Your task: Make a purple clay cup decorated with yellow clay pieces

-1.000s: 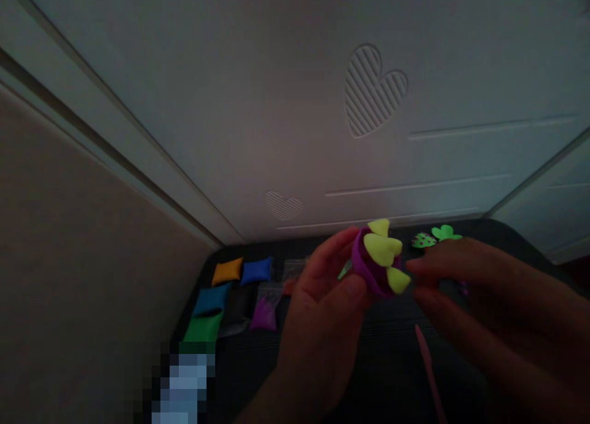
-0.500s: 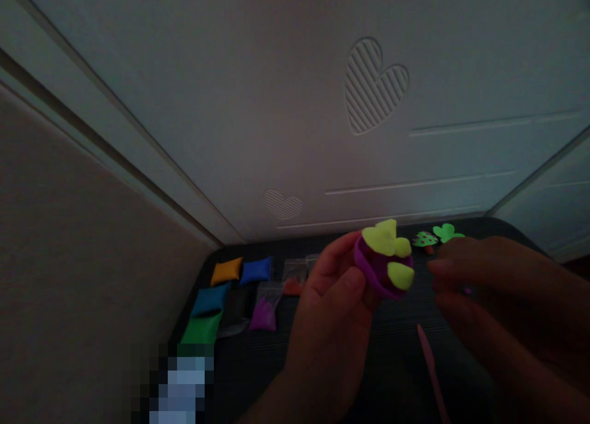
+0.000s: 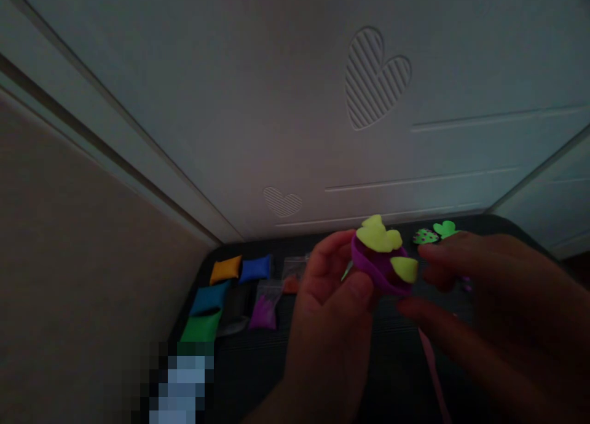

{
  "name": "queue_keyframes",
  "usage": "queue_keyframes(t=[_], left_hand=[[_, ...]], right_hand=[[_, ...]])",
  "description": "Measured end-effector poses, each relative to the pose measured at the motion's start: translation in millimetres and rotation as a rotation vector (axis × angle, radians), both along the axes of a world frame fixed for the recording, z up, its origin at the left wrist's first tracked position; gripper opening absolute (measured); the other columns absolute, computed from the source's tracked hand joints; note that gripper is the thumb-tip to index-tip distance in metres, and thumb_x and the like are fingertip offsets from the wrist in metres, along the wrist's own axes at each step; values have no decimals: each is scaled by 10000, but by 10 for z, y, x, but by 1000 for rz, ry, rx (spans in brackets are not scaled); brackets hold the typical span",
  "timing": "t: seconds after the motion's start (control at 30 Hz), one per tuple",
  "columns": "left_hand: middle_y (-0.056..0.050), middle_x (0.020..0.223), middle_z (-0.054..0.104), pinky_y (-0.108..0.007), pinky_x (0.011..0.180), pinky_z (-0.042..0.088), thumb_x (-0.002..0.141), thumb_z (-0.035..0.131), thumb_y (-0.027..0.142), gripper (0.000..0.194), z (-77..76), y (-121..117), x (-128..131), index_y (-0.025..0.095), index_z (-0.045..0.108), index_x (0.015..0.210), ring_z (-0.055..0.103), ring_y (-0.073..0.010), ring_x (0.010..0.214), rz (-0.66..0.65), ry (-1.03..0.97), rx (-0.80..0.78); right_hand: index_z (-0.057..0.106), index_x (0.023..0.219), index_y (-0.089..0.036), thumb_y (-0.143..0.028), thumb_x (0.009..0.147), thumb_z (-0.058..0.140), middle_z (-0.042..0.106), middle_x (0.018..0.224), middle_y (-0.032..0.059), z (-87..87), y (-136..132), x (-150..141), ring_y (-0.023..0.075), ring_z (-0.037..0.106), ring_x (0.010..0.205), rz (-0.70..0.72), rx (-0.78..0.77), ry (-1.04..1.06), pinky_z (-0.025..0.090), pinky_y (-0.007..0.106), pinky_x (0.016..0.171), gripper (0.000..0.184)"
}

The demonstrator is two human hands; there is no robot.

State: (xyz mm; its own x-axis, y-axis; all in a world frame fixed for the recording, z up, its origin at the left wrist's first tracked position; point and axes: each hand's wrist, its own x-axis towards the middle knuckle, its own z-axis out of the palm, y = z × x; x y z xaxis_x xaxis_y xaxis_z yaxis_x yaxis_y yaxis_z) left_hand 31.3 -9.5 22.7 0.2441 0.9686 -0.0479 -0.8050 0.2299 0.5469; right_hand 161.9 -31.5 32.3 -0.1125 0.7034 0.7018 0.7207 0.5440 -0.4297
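My left hand [image 3: 334, 301] is closed around a small purple clay cup shape [image 3: 371, 270], thumb in front and fingers behind. Yellow clay pieces [image 3: 378, 236] stick up from its far rim, and another yellow lump [image 3: 405, 269] sits at its right side. The inside of the cup looks dark. Close to the right side of the cup is my right hand [image 3: 498, 289], thumb and forefinger spread apart with nothing visible between them. Its thumb tip is at the cup's lower right edge; I cannot tell whether it touches.
On the dark table lie orange [image 3: 225, 269], blue [image 3: 256, 268], teal [image 3: 209, 298] and green [image 3: 201, 329] clay packets, plus a bag of purple clay [image 3: 265, 307]. A pink plastic knife [image 3: 432, 372] lies in front. Green clay shapes [image 3: 445, 229] are at the back right. A white panel stands behind.
My right hand has moved left to the cup and its thumb and forefinger have opened wider. The purple cup has shifted slightly left and tilted in my left hand.
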Motion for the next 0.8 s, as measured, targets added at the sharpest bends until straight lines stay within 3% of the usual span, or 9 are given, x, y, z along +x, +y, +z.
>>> queue_keyframes(t=[0.8], left_hand=[[0,979,605,-202,824,482,710,666,180,268,-62,15,-5,227,590,962,587,-100,890,-54,-48,-12]], right_hand=[[493,1118,-279,-265,781,596,638,847,-7,-23,58,-41,149,605,718,-52,17,-111,495,276,608,352]])
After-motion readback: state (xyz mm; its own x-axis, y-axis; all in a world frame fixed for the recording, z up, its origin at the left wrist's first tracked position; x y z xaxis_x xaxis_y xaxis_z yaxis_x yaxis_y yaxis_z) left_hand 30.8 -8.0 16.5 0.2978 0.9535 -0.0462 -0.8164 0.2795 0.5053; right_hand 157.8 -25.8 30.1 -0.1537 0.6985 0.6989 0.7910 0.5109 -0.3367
